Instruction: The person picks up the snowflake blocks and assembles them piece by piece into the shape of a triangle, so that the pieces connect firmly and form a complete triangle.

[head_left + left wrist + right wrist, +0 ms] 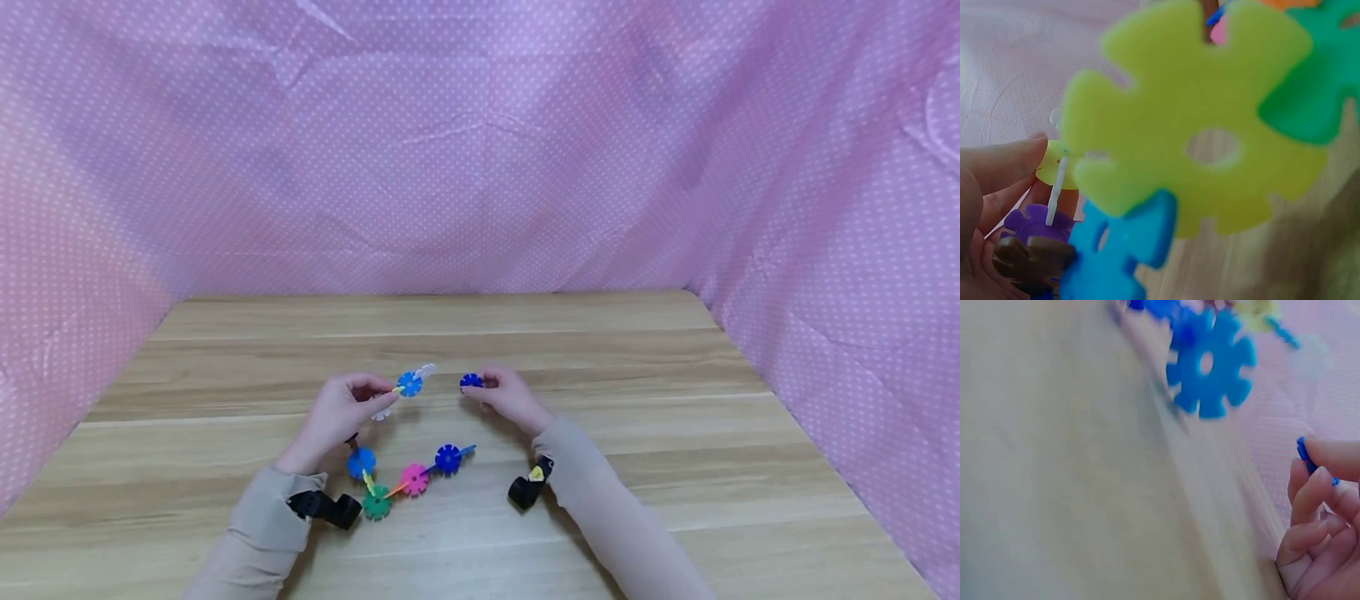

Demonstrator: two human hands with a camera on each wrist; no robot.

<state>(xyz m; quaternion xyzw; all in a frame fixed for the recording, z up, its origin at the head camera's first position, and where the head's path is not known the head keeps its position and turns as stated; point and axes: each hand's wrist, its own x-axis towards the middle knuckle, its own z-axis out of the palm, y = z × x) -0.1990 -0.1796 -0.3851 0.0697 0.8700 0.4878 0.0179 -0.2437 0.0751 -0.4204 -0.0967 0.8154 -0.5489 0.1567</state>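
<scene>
My left hand [341,417] pinches a yellow notched plastic disc [1057,165] between thumb and fingers. That disc belongs to a chain of interlocked snowflake discs. At the chain's far end, a light blue disc [409,384] and a whitish disc [426,371] stick out toward the right. Below the hand the chain curves through a blue disc [362,463], a green disc [377,502], a pink disc [414,479] and a dark blue disc [447,459]. Held apart from the chain, a single dark blue disc [470,381] is pinched by my right hand [513,398].
Both hands are over a wood-grain table [675,500]. A pink dotted cloth [480,167] hangs behind the table and along its sides. Each wrist wears a black camera, one on the left [330,507] and one on the right [527,492].
</scene>
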